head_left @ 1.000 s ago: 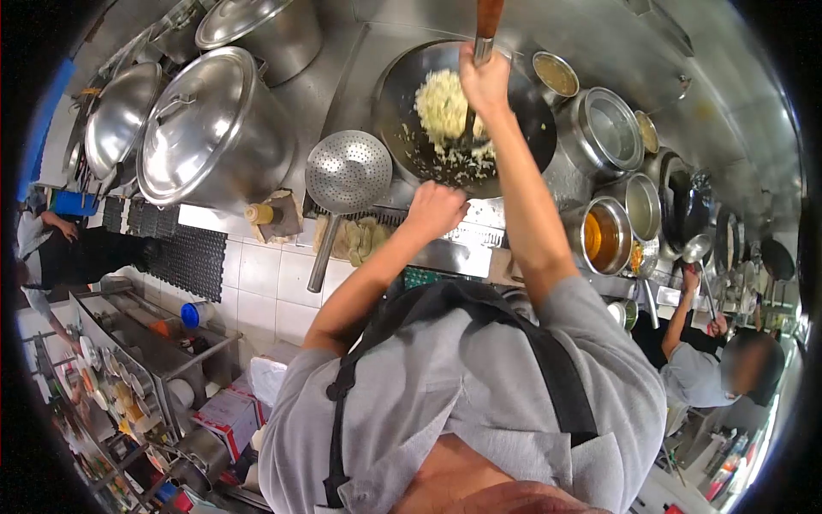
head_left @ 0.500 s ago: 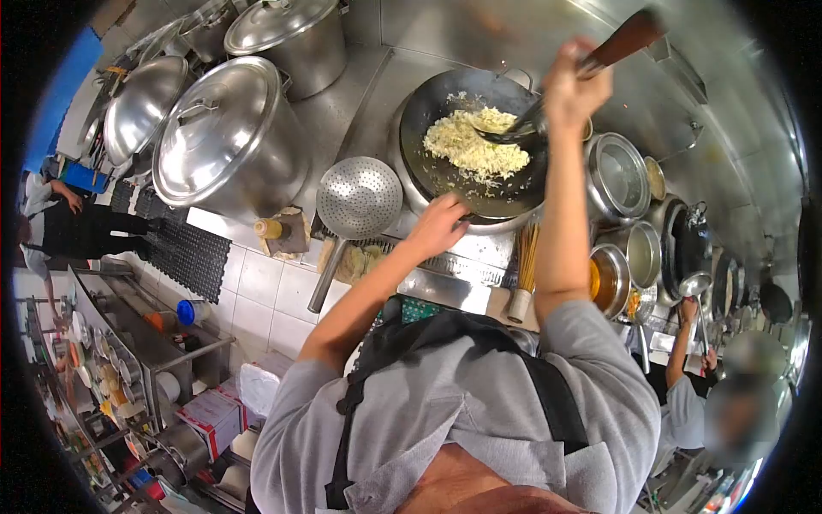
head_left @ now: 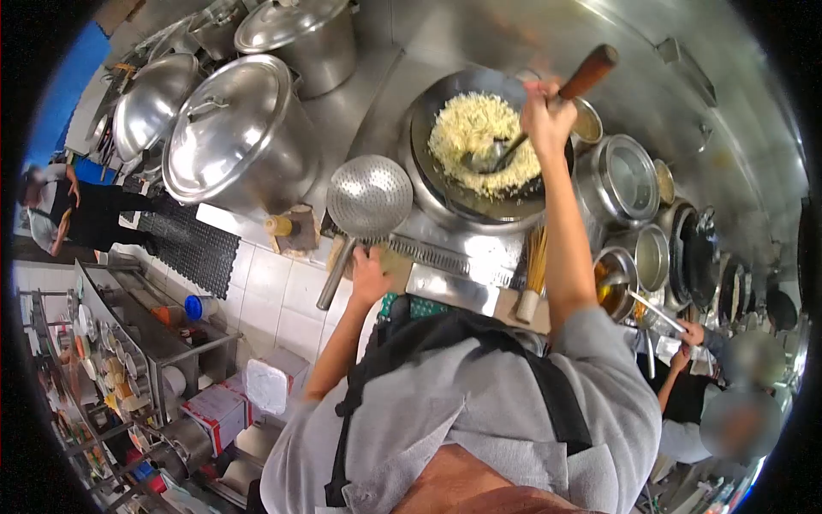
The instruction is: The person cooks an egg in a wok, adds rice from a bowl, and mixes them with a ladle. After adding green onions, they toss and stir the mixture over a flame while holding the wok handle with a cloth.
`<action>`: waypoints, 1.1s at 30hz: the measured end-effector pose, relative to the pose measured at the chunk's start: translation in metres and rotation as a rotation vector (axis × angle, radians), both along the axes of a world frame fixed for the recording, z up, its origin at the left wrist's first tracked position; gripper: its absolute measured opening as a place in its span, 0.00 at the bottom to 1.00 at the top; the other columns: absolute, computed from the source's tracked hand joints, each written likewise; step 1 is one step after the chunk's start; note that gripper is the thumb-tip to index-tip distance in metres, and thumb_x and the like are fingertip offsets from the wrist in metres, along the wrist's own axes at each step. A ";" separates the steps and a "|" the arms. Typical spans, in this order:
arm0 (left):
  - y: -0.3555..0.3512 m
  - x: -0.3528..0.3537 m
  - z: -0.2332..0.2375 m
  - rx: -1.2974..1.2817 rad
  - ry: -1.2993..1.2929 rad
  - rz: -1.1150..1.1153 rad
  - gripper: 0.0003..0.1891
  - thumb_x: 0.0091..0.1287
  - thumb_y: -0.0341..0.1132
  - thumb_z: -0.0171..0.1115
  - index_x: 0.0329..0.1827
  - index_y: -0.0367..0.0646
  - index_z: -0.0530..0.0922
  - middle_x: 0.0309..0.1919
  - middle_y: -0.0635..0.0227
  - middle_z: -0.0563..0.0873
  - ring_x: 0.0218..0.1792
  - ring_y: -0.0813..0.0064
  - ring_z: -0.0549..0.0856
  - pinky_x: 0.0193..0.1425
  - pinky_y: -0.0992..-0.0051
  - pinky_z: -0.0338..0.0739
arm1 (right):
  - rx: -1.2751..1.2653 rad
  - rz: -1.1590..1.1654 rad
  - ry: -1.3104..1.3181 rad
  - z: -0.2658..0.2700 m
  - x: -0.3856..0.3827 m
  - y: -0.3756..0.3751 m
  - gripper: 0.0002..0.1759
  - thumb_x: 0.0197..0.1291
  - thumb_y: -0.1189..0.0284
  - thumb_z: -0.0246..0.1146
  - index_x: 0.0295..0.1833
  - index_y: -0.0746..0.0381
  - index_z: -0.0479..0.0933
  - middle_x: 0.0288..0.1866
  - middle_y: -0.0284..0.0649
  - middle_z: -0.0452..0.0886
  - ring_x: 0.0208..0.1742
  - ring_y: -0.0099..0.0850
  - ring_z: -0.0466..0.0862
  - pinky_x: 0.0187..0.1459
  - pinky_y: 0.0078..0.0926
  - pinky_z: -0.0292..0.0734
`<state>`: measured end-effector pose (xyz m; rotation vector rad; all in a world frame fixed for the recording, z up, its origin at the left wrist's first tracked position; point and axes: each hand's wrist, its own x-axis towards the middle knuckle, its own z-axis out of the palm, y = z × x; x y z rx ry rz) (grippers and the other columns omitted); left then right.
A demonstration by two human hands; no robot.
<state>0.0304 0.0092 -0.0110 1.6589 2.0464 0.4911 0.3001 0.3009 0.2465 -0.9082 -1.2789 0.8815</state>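
Observation:
My right hand (head_left: 548, 120) is closed round the wooden-ended handle of a ladle (head_left: 514, 149). The ladle's bowl rests in a pale yellow, rice-like food (head_left: 473, 124) spread over a dark wok (head_left: 424, 111). Just below a perforated strainer (head_left: 370, 195), my left hand (head_left: 370, 274) reaches down onto a tan cloth (head_left: 396, 269) beside the strainer's handle. Its fingers look partly apart, and their tips are not clear against the cloth.
Large lidded pots (head_left: 227, 128) stand left of the wok. A bamboo brush (head_left: 534, 265) lies at the front; metal containers (head_left: 632, 180) line the right. A co-worker's hand (head_left: 690, 332) holds a ladle over a pot of orange liquid (head_left: 610, 287). Another person stands far left.
My left hand has left the wok's near rim and moved down and left to the cloth. My right hand has lowered, the ladle bowl moving down through the food, which is now more spread out.

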 end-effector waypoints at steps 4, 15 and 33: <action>-0.016 -0.023 0.001 -0.034 -0.836 0.220 0.33 0.57 0.33 0.62 0.70 0.42 0.68 0.63 0.46 0.72 0.62 0.44 0.78 0.71 0.56 0.73 | 0.334 -0.129 -0.244 -0.083 -0.034 0.012 0.02 0.65 0.77 0.64 0.40 0.64 0.82 0.22 0.29 0.77 0.21 0.18 0.74 0.22 0.20 0.67; -0.033 -0.010 0.054 -0.127 -2.384 0.271 0.39 0.67 0.49 0.60 0.73 0.27 0.65 0.61 0.36 0.79 0.57 0.43 0.84 0.73 0.41 0.69 | 0.255 0.048 -0.643 -0.014 -0.060 0.044 0.07 0.63 0.76 0.62 0.42 0.68 0.81 0.32 0.50 0.85 0.33 0.31 0.85 0.39 0.33 0.78; -0.023 -0.003 0.114 -0.091 -2.253 0.115 0.45 0.60 0.48 0.65 0.76 0.31 0.61 0.70 0.24 0.66 0.67 0.32 0.75 0.77 0.42 0.64 | 0.248 -0.059 -0.554 -0.010 -0.025 -0.004 0.07 0.61 0.77 0.61 0.42 0.67 0.82 0.30 0.45 0.86 0.29 0.34 0.85 0.38 0.32 0.79</action>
